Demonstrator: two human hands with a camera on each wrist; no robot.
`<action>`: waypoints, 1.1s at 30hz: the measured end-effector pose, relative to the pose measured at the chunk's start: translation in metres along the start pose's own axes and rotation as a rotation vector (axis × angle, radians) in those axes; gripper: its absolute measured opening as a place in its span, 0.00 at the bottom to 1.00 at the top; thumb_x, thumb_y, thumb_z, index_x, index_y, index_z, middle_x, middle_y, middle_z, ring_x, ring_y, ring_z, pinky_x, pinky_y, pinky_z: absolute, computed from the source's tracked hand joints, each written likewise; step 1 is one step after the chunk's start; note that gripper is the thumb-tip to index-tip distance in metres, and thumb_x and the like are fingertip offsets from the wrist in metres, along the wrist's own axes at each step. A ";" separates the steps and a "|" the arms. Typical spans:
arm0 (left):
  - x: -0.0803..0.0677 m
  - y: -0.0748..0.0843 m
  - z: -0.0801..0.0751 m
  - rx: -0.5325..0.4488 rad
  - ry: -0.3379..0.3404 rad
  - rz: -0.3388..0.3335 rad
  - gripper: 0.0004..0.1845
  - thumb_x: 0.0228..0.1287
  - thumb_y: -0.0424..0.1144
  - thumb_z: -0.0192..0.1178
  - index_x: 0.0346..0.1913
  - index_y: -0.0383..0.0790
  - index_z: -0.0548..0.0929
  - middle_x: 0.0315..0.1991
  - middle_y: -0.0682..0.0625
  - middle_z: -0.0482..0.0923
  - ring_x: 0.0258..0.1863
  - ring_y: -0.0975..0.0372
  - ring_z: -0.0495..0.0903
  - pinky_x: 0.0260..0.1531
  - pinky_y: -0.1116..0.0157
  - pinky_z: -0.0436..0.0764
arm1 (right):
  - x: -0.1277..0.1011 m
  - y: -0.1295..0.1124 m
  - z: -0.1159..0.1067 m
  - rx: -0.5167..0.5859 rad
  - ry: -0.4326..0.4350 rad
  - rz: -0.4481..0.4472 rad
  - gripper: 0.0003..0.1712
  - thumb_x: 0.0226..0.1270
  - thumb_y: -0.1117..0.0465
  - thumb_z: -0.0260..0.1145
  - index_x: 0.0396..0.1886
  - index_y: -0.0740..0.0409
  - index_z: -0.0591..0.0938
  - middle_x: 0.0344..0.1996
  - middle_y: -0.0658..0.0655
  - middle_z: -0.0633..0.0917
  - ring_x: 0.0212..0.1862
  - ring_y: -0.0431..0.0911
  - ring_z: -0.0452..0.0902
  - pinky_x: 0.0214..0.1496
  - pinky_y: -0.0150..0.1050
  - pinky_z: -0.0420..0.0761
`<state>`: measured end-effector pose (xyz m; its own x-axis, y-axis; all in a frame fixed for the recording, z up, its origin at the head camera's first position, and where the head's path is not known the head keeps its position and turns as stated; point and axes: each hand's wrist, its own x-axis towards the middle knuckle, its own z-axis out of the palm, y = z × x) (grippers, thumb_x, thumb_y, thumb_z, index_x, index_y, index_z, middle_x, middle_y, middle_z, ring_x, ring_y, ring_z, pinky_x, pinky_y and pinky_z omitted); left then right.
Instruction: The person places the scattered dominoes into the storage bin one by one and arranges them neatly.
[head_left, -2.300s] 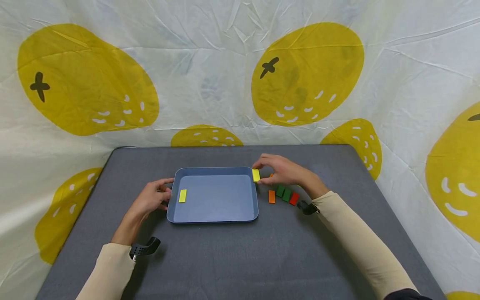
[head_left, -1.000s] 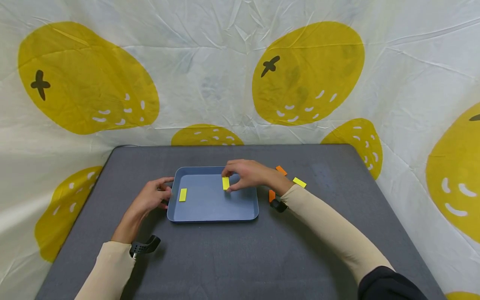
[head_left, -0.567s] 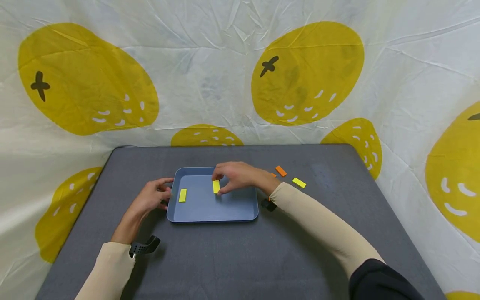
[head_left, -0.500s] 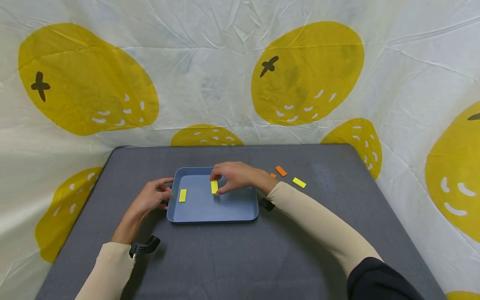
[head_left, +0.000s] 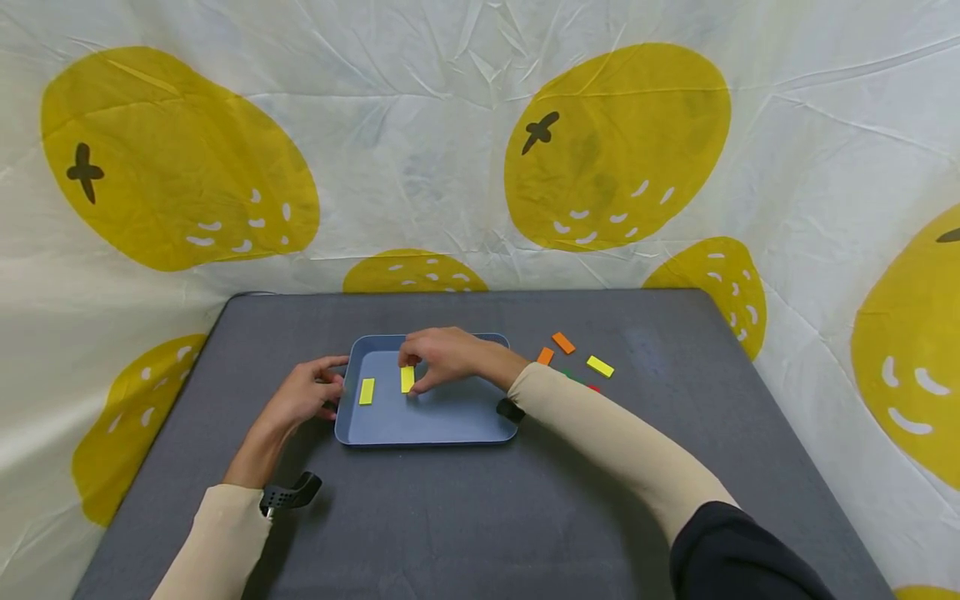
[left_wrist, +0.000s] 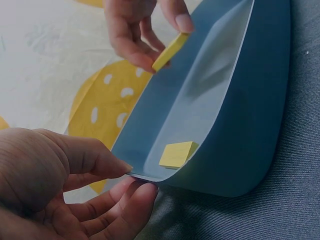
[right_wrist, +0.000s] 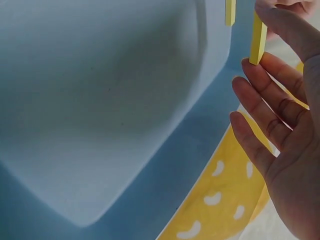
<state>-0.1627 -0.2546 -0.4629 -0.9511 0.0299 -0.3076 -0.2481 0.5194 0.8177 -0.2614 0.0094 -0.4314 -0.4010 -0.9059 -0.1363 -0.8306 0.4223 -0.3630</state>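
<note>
A shallow blue-grey tray (head_left: 450,427) lies on the table. My left hand (head_left: 300,393) pinches its left rim, thumb on the edge and fingers underneath, as the left wrist view shows. Over the tray's left half, my right hand (head_left: 447,357) holds a yellow block (head_left: 407,380) by its two ends between thumb and fingers. In the left wrist view this held block (left_wrist: 170,52) is raised above the tray floor. A second yellow block (head_left: 366,392) lies flat inside the tray near the left wall, left of the held one.
Right of the tray lie two orange blocks (head_left: 563,342) and a yellow block (head_left: 600,366). Green (head_left: 570,376) and red (head_left: 593,388) pieces peek out from behind my right sleeve (head_left: 615,442). A lemon-print cloth (head_left: 420,183) hangs behind the grey table (head_left: 450,525).
My right hand has carried the yellow block leftward from the tray's right rim to near the other yellow block. My left hand has stayed at the left rim.
</note>
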 end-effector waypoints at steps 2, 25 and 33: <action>0.000 0.000 0.000 -0.001 0.001 0.000 0.30 0.71 0.28 0.56 0.75 0.34 0.66 0.51 0.33 0.74 0.39 0.52 0.80 0.30 0.59 0.86 | 0.005 -0.001 0.002 -0.006 -0.002 0.003 0.26 0.62 0.42 0.74 0.55 0.48 0.82 0.49 0.47 0.81 0.52 0.43 0.78 0.51 0.35 0.78; 0.004 0.002 -0.003 -0.020 -0.008 -0.029 0.31 0.71 0.28 0.56 0.75 0.34 0.66 0.50 0.34 0.73 0.37 0.53 0.79 0.29 0.59 0.86 | 0.046 -0.016 0.020 -0.050 -0.043 0.051 0.27 0.61 0.40 0.74 0.52 0.50 0.83 0.44 0.48 0.79 0.43 0.40 0.73 0.42 0.31 0.75; 0.003 0.004 -0.004 -0.028 -0.023 -0.028 0.30 0.72 0.28 0.56 0.76 0.35 0.65 0.50 0.34 0.74 0.37 0.53 0.80 0.30 0.58 0.86 | 0.054 -0.021 0.028 -0.125 -0.022 0.081 0.24 0.59 0.38 0.75 0.45 0.48 0.83 0.39 0.46 0.78 0.40 0.40 0.73 0.36 0.32 0.74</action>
<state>-0.1678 -0.2562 -0.4585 -0.9393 0.0355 -0.3414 -0.2799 0.4962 0.8219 -0.2546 -0.0490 -0.4569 -0.4610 -0.8688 -0.1807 -0.8383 0.4931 -0.2325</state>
